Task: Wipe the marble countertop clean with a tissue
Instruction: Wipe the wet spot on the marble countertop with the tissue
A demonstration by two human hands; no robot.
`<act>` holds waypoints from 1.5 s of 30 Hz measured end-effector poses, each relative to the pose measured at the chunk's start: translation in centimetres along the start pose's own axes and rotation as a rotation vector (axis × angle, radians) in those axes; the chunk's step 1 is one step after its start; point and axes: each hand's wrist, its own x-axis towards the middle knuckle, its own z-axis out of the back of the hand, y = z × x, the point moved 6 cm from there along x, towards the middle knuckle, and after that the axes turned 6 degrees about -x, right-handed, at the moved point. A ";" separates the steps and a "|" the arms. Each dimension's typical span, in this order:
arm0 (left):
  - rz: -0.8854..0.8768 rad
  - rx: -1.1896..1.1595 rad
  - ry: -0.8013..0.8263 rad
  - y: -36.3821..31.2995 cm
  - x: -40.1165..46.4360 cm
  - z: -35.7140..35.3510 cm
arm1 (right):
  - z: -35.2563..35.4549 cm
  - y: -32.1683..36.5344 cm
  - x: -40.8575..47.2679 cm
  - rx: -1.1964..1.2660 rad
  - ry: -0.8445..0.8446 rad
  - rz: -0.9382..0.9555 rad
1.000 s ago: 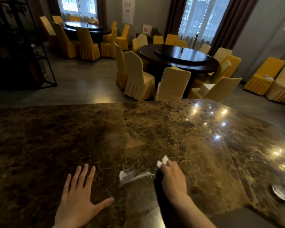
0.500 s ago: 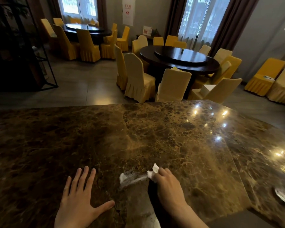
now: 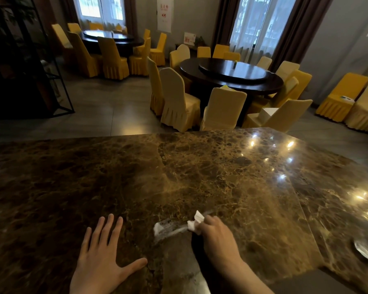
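Observation:
The brown marble countertop point(image 3: 200, 177) fills the lower half of the view. My right hand point(image 3: 216, 238) is closed around a crumpled white tissue point(image 3: 196, 221) and presses it onto the marble near the front edge. A pale smeared streak point(image 3: 168, 229) lies on the stone just left of the tissue. My left hand point(image 3: 100, 259) rests flat on the counter with fingers spread, to the left of the streak, holding nothing.
A seam point(image 3: 302, 209) splits the counter into two slabs at the right. A small round dish point(image 3: 365, 249) sits near the right edge. Beyond the counter stand round dark dining tables point(image 3: 232, 75) ringed by yellow covered chairs point(image 3: 179, 98); a black metal rack point(image 3: 57, 77) is at the left.
My right hand slid the tissue slightly left along the streak, then a little back right. My left hand stayed flat in place.

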 end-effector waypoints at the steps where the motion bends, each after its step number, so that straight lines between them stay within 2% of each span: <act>1: 0.001 -0.004 0.004 0.0 0.0 0.0 | 0.5 -1.5 0.2 -0.014 -0.004 -0.056; 5: 0.006 -0.007 0.011 0.0 -0.1 0.1 | 2.2 -5.8 1.4 -0.029 -0.113 -0.376; 7: 0.012 -0.004 0.016 0.0 0.0 0.1 | 1.7 -3.4 1.7 -0.017 -0.131 -0.330; 10: 0.013 0.002 0.023 -0.1 0.1 0.1 | -0.4 1.1 0.7 0.006 -0.050 -0.086; 12: 0.014 0.001 0.028 -0.1 0.1 0.0 | -0.4 0.6 0.5 0.013 0.001 -0.007; 14: 0.013 0.001 0.024 -0.1 0.1 0.1 | 0.3 -2.3 1.2 -0.006 -0.006 -0.072; 16: 0.011 0.000 0.019 -0.1 0.0 0.2 | 1.3 -5.6 2.1 -0.035 -0.052 -0.237; 19: 0.010 -0.001 0.024 -0.1 -0.1 0.1 | 1.7 -6.7 3.2 -0.052 -0.065 -0.354; 21: 0.011 0.003 0.022 -0.1 0.0 0.1 | 1.1 -5.1 3.4 -0.042 -0.054 -0.292; 27: -0.001 0.024 0.010 -0.1 -0.1 0.1 | -0.3 1.7 1.4 0.060 -0.009 0.070; 30: -0.004 0.019 0.001 -0.1 0.0 0.1 | -0.4 2.0 0.2 0.018 0.037 0.156; 32: 0.000 0.012 0.004 -0.1 0.0 0.0 | 0.4 -0.1 0.8 0.011 0.016 0.083; 36: 0.004 0.032 0.022 0.0 -0.1 -0.1 | 2.6 -5.8 3.0 0.020 -0.099 -0.277; 38: 0.006 0.030 0.013 0.0 0.0 -0.1 | 2.5 -6.2 3.5 0.000 -0.130 -0.330; 41: -0.004 0.012 -0.010 0.0 0.0 -0.1 | 1.2 -3.5 3.6 -0.018 -0.112 -0.238; 45: -0.014 -0.009 -0.029 0.2 0.0 -0.2 | -0.8 1.6 0.9 0.088 -0.029 0.073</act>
